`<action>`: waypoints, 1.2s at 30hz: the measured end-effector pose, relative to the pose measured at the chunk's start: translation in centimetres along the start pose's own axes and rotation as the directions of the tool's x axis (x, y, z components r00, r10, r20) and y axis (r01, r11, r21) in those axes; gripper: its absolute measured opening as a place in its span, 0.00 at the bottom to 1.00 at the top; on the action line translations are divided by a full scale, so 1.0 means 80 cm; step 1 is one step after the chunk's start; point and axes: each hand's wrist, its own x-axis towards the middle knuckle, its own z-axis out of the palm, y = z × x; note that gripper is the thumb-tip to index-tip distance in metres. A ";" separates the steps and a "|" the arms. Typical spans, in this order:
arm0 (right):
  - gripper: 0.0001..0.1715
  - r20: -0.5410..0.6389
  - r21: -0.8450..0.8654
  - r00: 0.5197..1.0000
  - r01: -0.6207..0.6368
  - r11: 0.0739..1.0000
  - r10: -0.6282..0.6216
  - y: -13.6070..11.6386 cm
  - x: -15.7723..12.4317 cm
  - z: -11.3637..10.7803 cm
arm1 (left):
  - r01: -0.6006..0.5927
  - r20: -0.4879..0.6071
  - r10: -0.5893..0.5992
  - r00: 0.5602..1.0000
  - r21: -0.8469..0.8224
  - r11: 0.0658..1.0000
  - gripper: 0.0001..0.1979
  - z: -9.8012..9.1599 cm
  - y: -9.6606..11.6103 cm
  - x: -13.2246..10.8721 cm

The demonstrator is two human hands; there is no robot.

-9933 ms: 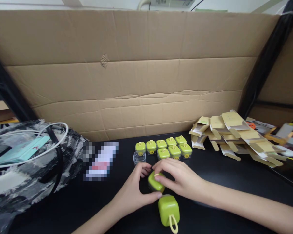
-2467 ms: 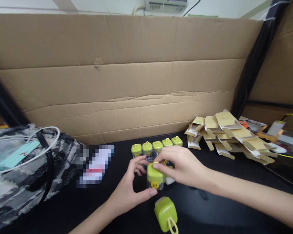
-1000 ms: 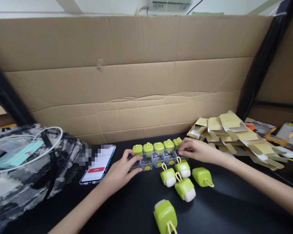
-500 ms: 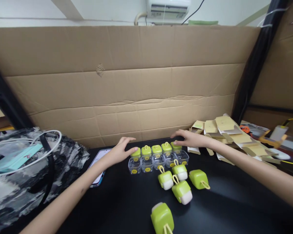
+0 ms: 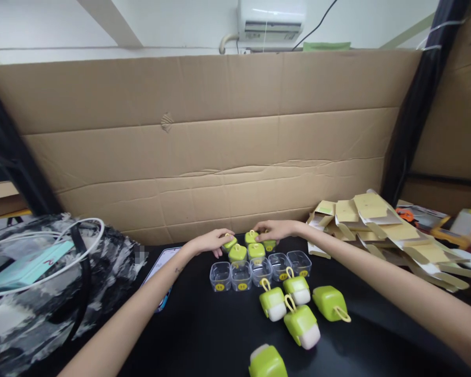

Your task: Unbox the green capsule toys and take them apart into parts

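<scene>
At the far side of the black table, my left hand closes its fingers round a small green-lidded box. Facing it, my right hand grips another green-lidded box, its fingers partly hiding the lid. Between the hands sit more green-lidded boxes, one in back and two in front, left and right. Just nearer stands a row of open clear cups with yellow round stickers. Several larger green-and-white cases with loop straps lie closer to me.
A phone lies left of the cups, beside a black-and-grey patterned bundle with a white cable. Flattened cardboard pieces are piled at right. A tall cardboard panel closes off the back.
Both hands have come inward and taken hold of the outer green-lidded boxes. The boxes have gone from a straight row behind the cups to a tighter, staggered group.
</scene>
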 end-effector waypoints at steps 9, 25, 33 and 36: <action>0.18 0.139 0.022 0.988 0.062 0.998 -0.064 -0.009 0.014 -0.010 | -0.031 -0.001 0.031 1.000 0.057 0.998 0.14 0.008 0.014 0.032; 0.18 0.107 -0.063 0.993 0.048 0.997 -0.041 -0.006 0.025 -0.010 | -0.051 0.048 0.044 0.998 0.167 0.985 0.14 -0.001 0.020 0.056; 0.29 -0.280 -0.230 0.931 0.170 0.958 -0.232 -0.028 -0.031 -0.034 | -0.099 -0.265 0.157 0.951 0.219 0.971 0.24 -0.026 0.055 0.003; 0.36 -0.364 -0.257 0.903 0.141 0.956 -0.231 -0.029 -0.110 -0.057 | -0.138 -0.291 0.195 0.937 0.206 0.969 0.25 -0.030 0.068 -0.068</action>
